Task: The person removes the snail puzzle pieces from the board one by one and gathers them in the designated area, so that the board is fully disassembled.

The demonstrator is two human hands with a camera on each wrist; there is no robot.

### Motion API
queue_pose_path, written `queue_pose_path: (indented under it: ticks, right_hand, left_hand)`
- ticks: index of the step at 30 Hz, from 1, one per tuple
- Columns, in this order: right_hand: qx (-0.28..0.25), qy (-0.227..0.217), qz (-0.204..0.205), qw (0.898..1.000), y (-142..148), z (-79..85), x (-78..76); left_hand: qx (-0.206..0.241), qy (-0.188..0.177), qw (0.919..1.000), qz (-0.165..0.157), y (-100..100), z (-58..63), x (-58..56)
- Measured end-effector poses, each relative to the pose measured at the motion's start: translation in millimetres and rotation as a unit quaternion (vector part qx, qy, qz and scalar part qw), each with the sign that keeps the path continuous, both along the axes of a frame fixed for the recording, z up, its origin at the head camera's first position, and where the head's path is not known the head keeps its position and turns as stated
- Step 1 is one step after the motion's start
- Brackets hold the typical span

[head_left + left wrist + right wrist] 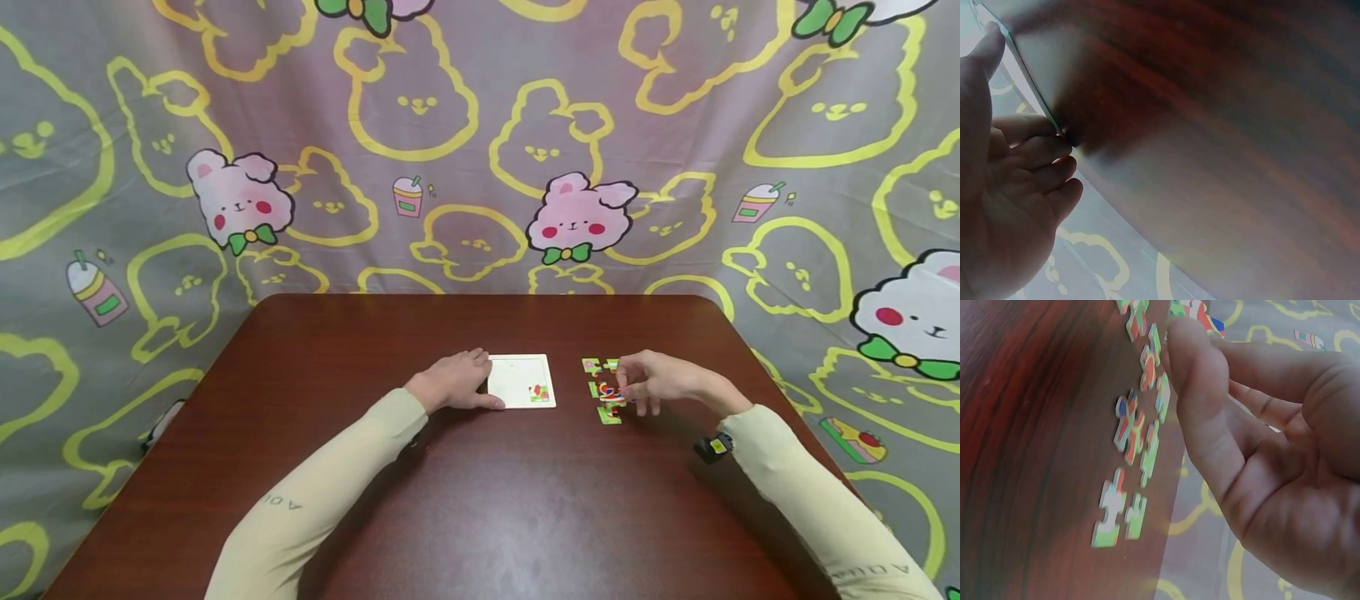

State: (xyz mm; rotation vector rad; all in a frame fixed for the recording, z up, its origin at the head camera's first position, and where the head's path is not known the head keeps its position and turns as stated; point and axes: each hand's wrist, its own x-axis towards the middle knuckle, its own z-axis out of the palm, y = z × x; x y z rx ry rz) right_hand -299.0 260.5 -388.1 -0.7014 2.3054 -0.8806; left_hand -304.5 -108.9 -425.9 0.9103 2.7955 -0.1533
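Note:
A white puzzle board point(517, 375) lies on the table, with colourful pieces point(539, 392) in its near right corner. My left hand point(459, 381) rests against the board's left side, thumb along the near corner and fingers at the far one. In the left wrist view the left hand's thumb point(990, 50) touches the board's edge. My right hand point(654, 382) is over the loose pieces right of the board. Between thumb and forefinger it pinches a puzzle piece point(1200, 311) of green, red, white and blue, partly hidden by the thumb.
Several loose puzzle pieces point(1109, 509) lie in rough rows on the brown table point(480, 500), beside and below the right hand. A patterned cloth point(480, 125) hangs behind the table's far edge. A small black device point(714, 447) is strapped at the right wrist.

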Motion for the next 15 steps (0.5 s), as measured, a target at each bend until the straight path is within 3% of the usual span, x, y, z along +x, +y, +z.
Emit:
queue_pose_path:
  ticks: [15]
  right_hand:
    - [-0.004,-0.061,-0.028,0.998,22,-9.2,5.8]
  left_hand:
    - [0.0,-0.003,1.0,0.0,0,1.7,1.4]
